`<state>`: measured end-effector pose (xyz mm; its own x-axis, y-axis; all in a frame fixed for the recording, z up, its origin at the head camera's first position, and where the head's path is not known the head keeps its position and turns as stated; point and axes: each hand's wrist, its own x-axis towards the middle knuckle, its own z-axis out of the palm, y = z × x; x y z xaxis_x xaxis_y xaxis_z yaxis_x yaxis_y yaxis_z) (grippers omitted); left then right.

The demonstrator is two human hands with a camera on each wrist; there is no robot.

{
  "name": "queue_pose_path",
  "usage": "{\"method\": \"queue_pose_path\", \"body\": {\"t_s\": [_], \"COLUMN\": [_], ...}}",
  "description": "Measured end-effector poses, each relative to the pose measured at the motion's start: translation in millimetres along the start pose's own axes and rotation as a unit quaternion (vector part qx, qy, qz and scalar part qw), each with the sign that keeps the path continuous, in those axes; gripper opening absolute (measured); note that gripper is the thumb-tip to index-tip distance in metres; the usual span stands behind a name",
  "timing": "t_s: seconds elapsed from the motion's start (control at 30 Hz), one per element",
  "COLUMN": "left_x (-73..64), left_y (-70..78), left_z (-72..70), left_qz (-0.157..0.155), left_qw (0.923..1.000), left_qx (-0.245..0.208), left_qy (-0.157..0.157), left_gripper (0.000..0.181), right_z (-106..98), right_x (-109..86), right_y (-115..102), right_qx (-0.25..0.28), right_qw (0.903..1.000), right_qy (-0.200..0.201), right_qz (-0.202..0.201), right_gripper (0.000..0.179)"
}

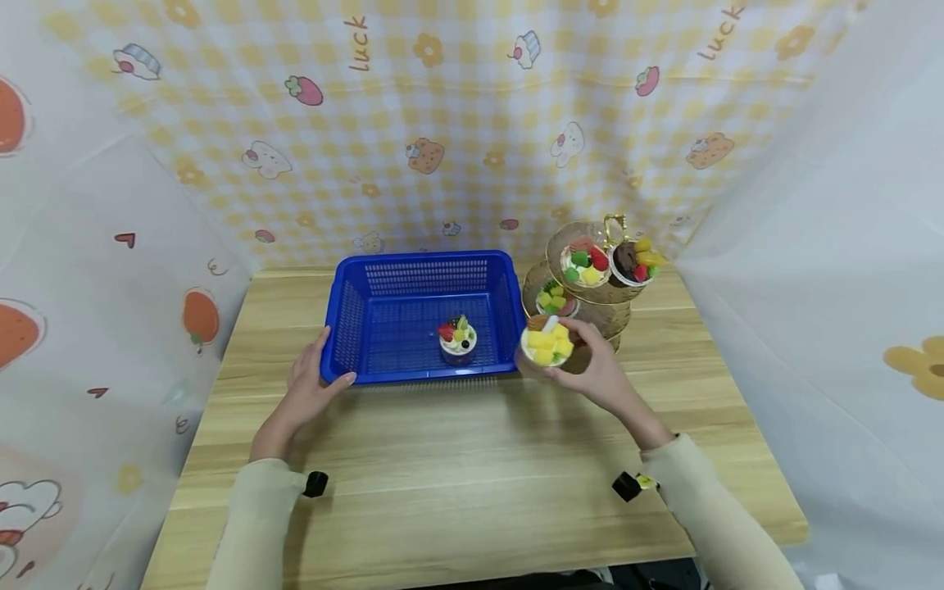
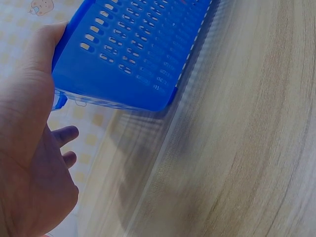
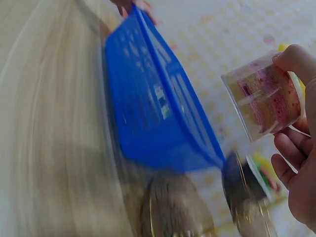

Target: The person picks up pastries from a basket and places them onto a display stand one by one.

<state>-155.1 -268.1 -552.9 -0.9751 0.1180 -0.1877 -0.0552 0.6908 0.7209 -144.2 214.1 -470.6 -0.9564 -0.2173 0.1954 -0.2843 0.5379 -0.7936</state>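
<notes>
My left hand (image 1: 304, 389) grips the front left corner of a blue plastic basket (image 1: 391, 324), its thumb at the rim. My right hand (image 1: 601, 377) holds a clear dessert cup (image 3: 261, 98) by its sides, above the table just off the basket's right front corner. Yellow fruit cubes (image 1: 549, 344) top this cup, and pink and tan cake layers show through its wall. Inside the basket, right of its middle, stands a smaller dessert cup (image 1: 458, 342) with cream, strawberry and other fruit on top.
A tiered stand (image 1: 625, 315) with gold rims stands right of the basket. Its top tier bears a fruit-topped cup (image 1: 585, 264) and a chocolate-topped cup (image 1: 633, 262); another fruit cup (image 1: 556, 300) sits lower. Behind the wooden table (image 1: 442, 467) hangs a patterned cloth (image 1: 472, 106).
</notes>
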Motion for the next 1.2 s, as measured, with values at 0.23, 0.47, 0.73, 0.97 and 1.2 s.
{"method": "queue_pose_path", "body": {"t_s": [0.23, 0.47, 0.73, 0.97, 1.2], "left_x": [0.1, -1.1, 0.8, 1.2, 1.2], "left_y": [-0.4, -1.9, -1.9, -3.0, -2.4], "left_z": [-1.5, -3.7, -2.1, -1.5, -1.9], "left_qz": [0.0, -0.001, -0.002, 0.0, 0.002], "left_qw": [1.0, 1.0, 1.0, 1.0, 1.0], "left_qx": [0.0, -0.001, -0.001, -0.006, -0.008], "left_qy": [-0.004, -0.006, -0.007, -0.006, -0.006], "left_gripper": [0.098, 0.098, 0.098, 0.098, 0.098], "right_z": [-30.2, -45.0, -54.1, -53.8, -53.5], "right_x": [-18.1, -17.8, -7.5, 4.9, 15.4], "right_y": [26.4, 43.8, 54.2, 61.3, 66.2], "right_qx": [-0.023, -0.022, -0.039, -0.054, -0.053], "right_qw": [0.9968, 0.9914, 0.9869, 0.9825, 0.979], "right_qy": [0.054, 0.104, 0.134, 0.16, 0.185], "right_qz": [0.054, 0.076, 0.081, 0.079, 0.066], "right_gripper": [0.069, 0.067, 0.066, 0.065, 0.06]}}
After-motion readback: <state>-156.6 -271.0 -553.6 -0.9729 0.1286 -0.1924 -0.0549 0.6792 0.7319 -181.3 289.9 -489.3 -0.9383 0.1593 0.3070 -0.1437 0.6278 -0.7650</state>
